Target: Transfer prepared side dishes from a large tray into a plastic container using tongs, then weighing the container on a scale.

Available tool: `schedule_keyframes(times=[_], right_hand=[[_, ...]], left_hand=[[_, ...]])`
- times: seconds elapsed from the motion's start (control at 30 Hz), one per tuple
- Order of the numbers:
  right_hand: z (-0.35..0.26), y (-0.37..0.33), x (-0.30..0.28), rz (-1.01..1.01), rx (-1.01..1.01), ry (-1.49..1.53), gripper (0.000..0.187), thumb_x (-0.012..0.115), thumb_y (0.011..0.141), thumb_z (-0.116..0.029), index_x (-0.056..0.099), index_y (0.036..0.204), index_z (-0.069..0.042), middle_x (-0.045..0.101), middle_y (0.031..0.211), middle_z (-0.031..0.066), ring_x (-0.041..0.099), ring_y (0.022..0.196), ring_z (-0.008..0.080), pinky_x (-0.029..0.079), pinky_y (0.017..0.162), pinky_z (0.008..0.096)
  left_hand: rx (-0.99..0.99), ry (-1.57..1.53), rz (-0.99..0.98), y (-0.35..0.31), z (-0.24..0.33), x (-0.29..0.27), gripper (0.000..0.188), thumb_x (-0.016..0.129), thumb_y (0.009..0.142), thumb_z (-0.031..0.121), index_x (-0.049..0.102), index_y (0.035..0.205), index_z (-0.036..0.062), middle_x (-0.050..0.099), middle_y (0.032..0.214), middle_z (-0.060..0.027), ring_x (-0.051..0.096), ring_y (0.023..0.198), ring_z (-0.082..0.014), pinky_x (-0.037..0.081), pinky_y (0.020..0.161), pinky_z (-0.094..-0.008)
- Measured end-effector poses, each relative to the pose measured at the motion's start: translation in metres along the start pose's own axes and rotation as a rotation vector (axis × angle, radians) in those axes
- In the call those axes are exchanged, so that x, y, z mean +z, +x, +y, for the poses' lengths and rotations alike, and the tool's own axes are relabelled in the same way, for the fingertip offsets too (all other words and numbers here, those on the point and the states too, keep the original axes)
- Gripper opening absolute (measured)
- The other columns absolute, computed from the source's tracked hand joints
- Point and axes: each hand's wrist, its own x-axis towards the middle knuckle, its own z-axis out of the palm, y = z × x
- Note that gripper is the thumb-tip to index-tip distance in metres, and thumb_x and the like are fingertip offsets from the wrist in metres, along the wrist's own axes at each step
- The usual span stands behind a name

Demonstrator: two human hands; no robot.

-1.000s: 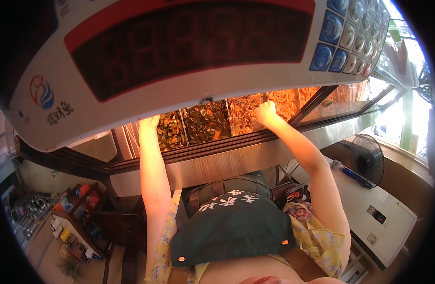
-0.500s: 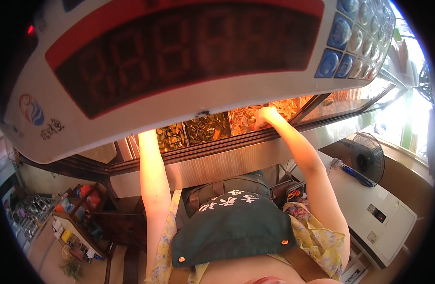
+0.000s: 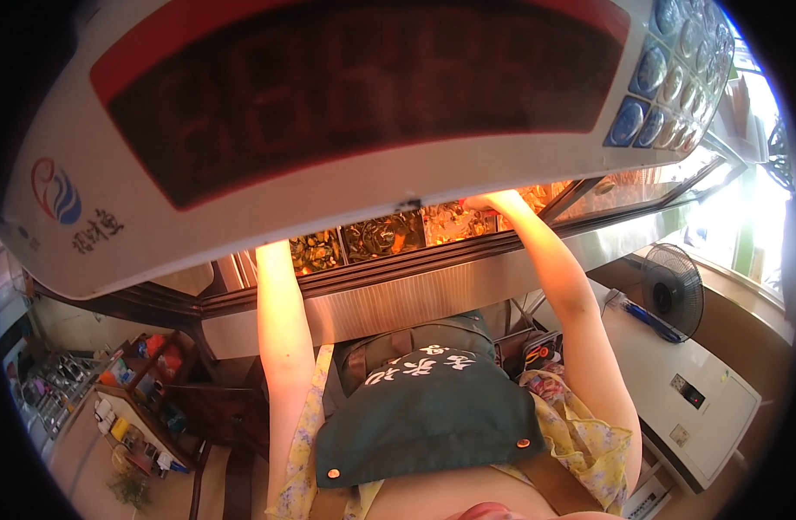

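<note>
My right hand [image 3: 493, 199] reaches into a warmly lit glass-fronted case, over a metal tray of pale, reddish sliced food [image 3: 457, 223]. Its fingers look curled, with a bit of red beside them; what they hold is too small and half hidden to name. My left forearm [image 3: 283, 312] stretches into the same case at the left, but the large scale display [image 3: 363, 104] in front covers that hand. Between my arms lie a tray of dark, strip-like food [image 3: 382, 238] and a tray of dark green and orange pieces [image 3: 318, 251].
A ribbed metal front panel [image 3: 407, 299] runs along the case beneath dark sliding tracks. To the right stand a white cabinet [image 3: 684, 381] and a black fan [image 3: 673, 290]. Lower left is a wooden shelf [image 3: 142, 433] with bottles. I wear a dark green apron [image 3: 424, 425].
The scale display has shifted slightly right and down in view, covering more of the trays. My right hand has moved a little farther into the case; my left arm stays about where it was.
</note>
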Motion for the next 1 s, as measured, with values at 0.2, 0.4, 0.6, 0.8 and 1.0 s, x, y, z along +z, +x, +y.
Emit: schedule_keyframes(times=[0.2, 0.4, 0.6, 0.8, 1.0], right_hand=[[0.005, -0.013, 0.024, 0.048, -0.023, -0.079, 0.049, 0.075, 0.066, -0.043, 0.07, 0.099, -0.006, 0.068, 0.1, 0.0175, 0.066, 0.096, 0.0295, 0.053, 0.082, 0.04], [-0.008, -0.016, 0.048, 0.325, -0.014, -0.14, 0.02, 0.061, 0.078, -0.024, 0.072, 0.081, -0.007, 0.069, 0.084, 0.0162, 0.069, 0.08, 0.0303, 0.055, 0.071, 0.0415], [0.014, -0.029, 0.014, 0.369, 0.084, -0.239, 0.018, 0.059, 0.077, -0.017, 0.072, 0.085, -0.009, 0.07, 0.088, 0.0144, 0.069, 0.085, 0.0292, 0.055, 0.074, 0.0402], [0.029, -0.01, 0.014, -0.068, 0.314, -0.035, 0.031, 0.069, 0.071, -0.024, 0.071, 0.098, -0.009, 0.068, 0.103, 0.014, 0.065, 0.1, 0.0288, 0.053, 0.083, 0.0399], [0.033, -0.016, 0.031, 0.323, 0.25, -0.046, 0.037, 0.079, 0.068, -0.035, 0.069, 0.087, -0.004, 0.069, 0.092, 0.016, 0.067, 0.089, 0.0324, 0.054, 0.075, 0.041]], left_hand=[[0.192, 0.594, 0.175, -0.001, -0.021, 0.056, 0.049, 0.035, 0.1, 0.041, 0.038, 0.134, 0.0057, 0.042, 0.138, -0.0161, 0.046, 0.125, -0.0335, 0.043, 0.099, -0.0582], [0.201, 0.563, 0.072, 0.001, -0.011, 0.042, 0.052, 0.035, 0.1, 0.042, 0.036, 0.137, 0.0059, 0.043, 0.139, -0.0155, 0.045, 0.126, -0.0326, 0.04, 0.103, -0.0575], [0.113, 0.528, -0.011, -0.001, -0.017, 0.05, 0.051, 0.041, 0.098, 0.041, 0.038, 0.136, 0.0078, 0.045, 0.136, -0.0141, 0.047, 0.124, -0.0302, 0.042, 0.1, -0.0526], [0.189, 0.548, 0.019, 0.006, -0.02, 0.042, 0.047, 0.045, 0.097, 0.04, 0.044, 0.131, 0.0072, 0.052, 0.126, -0.0138, 0.052, 0.117, -0.0285, 0.048, 0.093, -0.0482], [0.278, 0.57, 0.063, 0.004, -0.019, 0.036, 0.043, 0.05, 0.096, 0.039, 0.05, 0.125, 0.0067, 0.058, 0.117, -0.0136, 0.058, 0.11, -0.0268, 0.054, 0.086, -0.0438]])
